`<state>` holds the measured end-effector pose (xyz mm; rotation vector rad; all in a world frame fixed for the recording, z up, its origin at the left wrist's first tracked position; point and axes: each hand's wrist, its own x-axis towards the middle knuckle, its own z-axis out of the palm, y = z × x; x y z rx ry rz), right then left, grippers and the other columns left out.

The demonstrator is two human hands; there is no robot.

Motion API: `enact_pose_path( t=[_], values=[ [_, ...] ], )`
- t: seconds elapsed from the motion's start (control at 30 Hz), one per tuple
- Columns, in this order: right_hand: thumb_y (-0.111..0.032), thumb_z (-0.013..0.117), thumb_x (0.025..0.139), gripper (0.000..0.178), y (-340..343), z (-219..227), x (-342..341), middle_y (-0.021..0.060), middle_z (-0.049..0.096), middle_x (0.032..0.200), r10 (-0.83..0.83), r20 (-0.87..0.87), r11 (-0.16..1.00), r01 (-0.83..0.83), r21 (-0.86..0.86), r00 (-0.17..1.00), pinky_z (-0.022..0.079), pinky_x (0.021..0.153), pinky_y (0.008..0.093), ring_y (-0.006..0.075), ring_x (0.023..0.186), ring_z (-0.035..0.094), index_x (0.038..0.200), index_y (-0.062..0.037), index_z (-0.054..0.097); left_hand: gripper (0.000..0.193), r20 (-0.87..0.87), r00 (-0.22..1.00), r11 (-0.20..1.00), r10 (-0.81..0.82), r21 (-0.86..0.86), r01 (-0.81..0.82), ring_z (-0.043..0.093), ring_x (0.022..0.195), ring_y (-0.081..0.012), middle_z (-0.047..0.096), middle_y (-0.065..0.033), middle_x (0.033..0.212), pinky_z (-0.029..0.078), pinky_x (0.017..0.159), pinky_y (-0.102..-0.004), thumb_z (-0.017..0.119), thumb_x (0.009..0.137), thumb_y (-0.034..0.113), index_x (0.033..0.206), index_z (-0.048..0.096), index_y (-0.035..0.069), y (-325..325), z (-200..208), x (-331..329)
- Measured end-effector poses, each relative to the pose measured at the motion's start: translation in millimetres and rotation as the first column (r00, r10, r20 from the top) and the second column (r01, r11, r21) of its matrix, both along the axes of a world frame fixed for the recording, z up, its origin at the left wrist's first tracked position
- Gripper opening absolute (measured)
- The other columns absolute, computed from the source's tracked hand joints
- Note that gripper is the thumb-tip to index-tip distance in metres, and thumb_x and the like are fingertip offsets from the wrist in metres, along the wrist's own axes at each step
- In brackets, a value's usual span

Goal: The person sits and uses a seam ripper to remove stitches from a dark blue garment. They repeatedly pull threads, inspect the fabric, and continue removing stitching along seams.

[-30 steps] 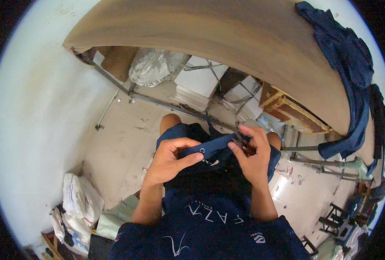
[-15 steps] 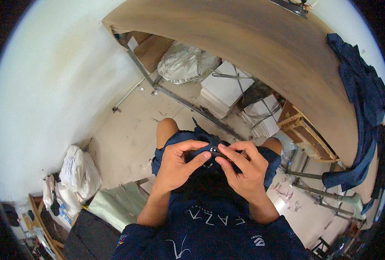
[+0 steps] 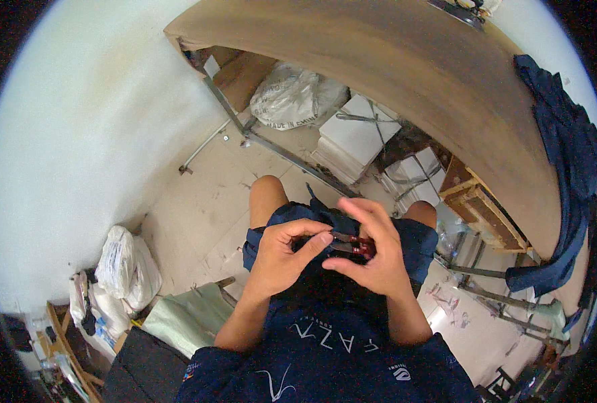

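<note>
Dark navy cloth (image 3: 318, 213) lies over my lap, a narrow strip sticking up at its far edge. My left hand (image 3: 281, 258) is closed above it, thumb and forefinger pinched at an edge of the cloth; most of what they grip is hidden. A small pair of dark red thread snips (image 3: 364, 249) rests in my right hand (image 3: 386, 262), blades parted and pointing left toward the left fingertips. The right thumb and fingers are spread around the snips, the handle tucked into the palm.
A brown-covered table (image 3: 379, 60) curves across the far side, navy fabric (image 3: 567, 148) draped at its right end. Beneath it are a plastic sack (image 3: 288, 101), tied white stacks (image 3: 359, 131) and a wooden crate (image 3: 483, 211). White bags (image 3: 127, 262) stand at left by the wall.
My right thumb and fingers have come off the cloth and spread apart. The snips now show in that hand, blades parted. My left hand keeps its pinch.
</note>
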<state>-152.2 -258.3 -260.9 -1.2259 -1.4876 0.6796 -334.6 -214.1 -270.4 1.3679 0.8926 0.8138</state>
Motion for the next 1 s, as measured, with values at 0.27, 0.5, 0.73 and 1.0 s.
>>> enact_pose_path(
  t=[0.27, 0.5, 0.73, 1.0],
  values=[
    [0.000, 0.081, 0.070, 0.023, -0.1, -36.5, 25.0, 0.0039, 0.061, 0.076, -0.193, -0.175, 0.981, 0.189, -0.043, 0.965, 0.041, 0.055, 0.0225, 0.0091, 0.062, 0.054, 0.088, -0.0015, 0.067, 0.024, -0.073, 0.992, 0.993, -0.101, 0.061, 0.105, 0.063, 0.084, -0.0102, 0.071, -0.0052, 0.095, 0.050, 0.076, -0.0248, 0.079, 0.081, 0.009, 0.101, 0.070, -0.001, 20.6, 12.1, -16.1],
    [-0.006, 0.080, 0.073, 0.028, -6.5, -28.9, 26.6, 0.0066, 0.060, 0.091, -0.334, -0.021, 0.938, 0.330, -0.107, 0.942, 0.046, 0.063, 0.0245, 0.0117, 0.071, 0.058, 0.099, -0.0040, 0.070, 0.028, 0.100, 0.992, 0.976, -0.075, -0.199, 0.094, 0.066, 0.084, -0.0125, 0.072, -0.0076, 0.094, 0.052, 0.079, -0.0271, 0.082, 0.075, 0.004, 0.100, 0.071, -0.003, 16.3, -2.8, -8.9],
    [-0.006, 0.081, 0.073, 0.036, -33.2, -6.9, 28.0, 0.0086, 0.059, 0.103, -0.243, 0.155, 0.970, 0.241, 0.031, 0.958, 0.045, 0.061, 0.0226, 0.0108, 0.072, 0.056, 0.109, -0.0052, 0.072, 0.025, 0.096, 0.992, 0.984, -0.083, -0.151, 0.097, 0.066, 0.086, -0.0119, 0.072, -0.0086, 0.097, 0.052, 0.081, -0.0265, 0.076, 0.081, 0.001, 0.105, 0.070, -0.003, 19.1, -8.5, 21.0],
    [-0.003, 0.082, 0.073, 0.027, -33.1, -6.1, 25.6, 0.0083, 0.062, 0.091, -0.359, 0.224, 0.933, 0.348, 0.089, 0.906, 0.047, 0.057, 0.0244, 0.0142, 0.067, 0.061, 0.098, -0.0041, 0.073, 0.024, -0.014, 0.989, 0.989, -0.148, 0.003, 0.148, 0.064, 0.086, -0.0092, 0.072, -0.0063, 0.096, 0.051, 0.078, -0.0239, 0.075, 0.084, 0.005, 0.106, 0.069, -0.002, 13.1, -4.1, 42.4]
  ],
)
